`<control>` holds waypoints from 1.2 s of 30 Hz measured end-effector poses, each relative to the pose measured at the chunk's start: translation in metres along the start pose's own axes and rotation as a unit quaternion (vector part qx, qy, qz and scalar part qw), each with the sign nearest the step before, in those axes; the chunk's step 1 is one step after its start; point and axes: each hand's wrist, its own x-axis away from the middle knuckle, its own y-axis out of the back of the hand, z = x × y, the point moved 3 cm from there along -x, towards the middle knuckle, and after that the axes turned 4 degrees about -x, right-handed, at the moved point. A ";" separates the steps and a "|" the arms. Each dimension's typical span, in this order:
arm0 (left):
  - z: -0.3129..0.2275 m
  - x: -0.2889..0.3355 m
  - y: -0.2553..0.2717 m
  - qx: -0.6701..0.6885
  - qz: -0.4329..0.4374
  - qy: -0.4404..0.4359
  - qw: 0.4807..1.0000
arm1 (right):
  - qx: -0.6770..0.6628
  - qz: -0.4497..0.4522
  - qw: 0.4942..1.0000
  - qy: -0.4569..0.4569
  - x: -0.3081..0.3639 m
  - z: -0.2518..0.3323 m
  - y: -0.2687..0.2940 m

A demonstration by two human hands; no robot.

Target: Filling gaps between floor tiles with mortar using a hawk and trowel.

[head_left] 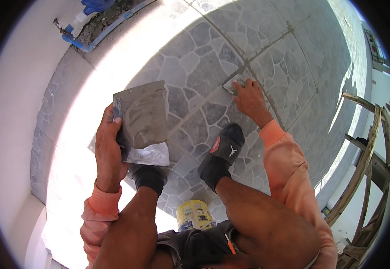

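My left hand is closed round the left edge of a flat metal plastering trowel, held up above the floor. Wet grey grout covers most of its upper face, leaving bare metal at the near end. Farther out and to the right, my right hand grips a small, pale, flat scraper smeared with grey. It rests against the floor at a tile joint, close to where dark joints cross. Stone-patterned grey floor tiles lie beneath both hands. The scraper's underside is hidden.
Between my legs stands a yellow bucket; my feet wear dark slides. Blue piping runs beside broken ground at the far left, near a white wall. A rough wooden frame stands on the right. Bright sunlight crosses the left floor.
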 end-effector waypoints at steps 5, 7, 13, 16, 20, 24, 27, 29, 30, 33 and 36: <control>0.000 0.003 0.002 -0.008 -0.018 0.001 1.000 | -0.030 0.012 0.999 -0.022 0.007 0.015 0.002; 0.000 0.004 0.002 -0.011 -0.023 -0.002 1.000 | -0.048 -0.011 0.999 0.011 0.008 0.028 0.000; -0.004 0.008 0.005 -0.029 0.001 -0.023 0.999 | -0.025 0.040 0.998 -0.050 0.019 0.034 -0.007; 0.000 0.012 0.007 -0.028 -0.015 -0.018 0.999 | -0.085 -0.034 0.996 0.003 0.021 0.051 -0.007; 0.002 0.017 0.010 0.000 -0.017 -0.024 1.000 | -0.046 -0.034 0.998 -0.003 0.020 0.063 -0.008; 0.000 0.019 0.012 -0.023 -0.014 -0.033 0.999 | -0.053 -0.003 0.999 0.010 0.023 0.067 -0.009; 0.001 0.019 0.010 -0.010 -0.004 -0.029 1.000 | -0.062 -0.049 0.997 0.027 0.031 0.079 -0.011; 0.001 0.019 0.010 0.011 -0.009 -0.025 1.000 | -0.047 -0.040 0.998 0.016 0.035 0.084 -0.015; 0.002 0.020 0.010 0.027 -0.006 -0.026 0.999 | -0.038 -0.016 0.999 0.004 0.036 0.086 -0.018; 0.001 0.020 0.011 0.019 -0.013 -0.043 0.999 | -0.040 0.039 0.998 -0.014 0.038 0.090 -0.022; 0.002 0.019 0.013 0.006 -0.020 -0.030 0.999 | -0.036 -0.015 0.999 0.015 0.037 0.100 -0.019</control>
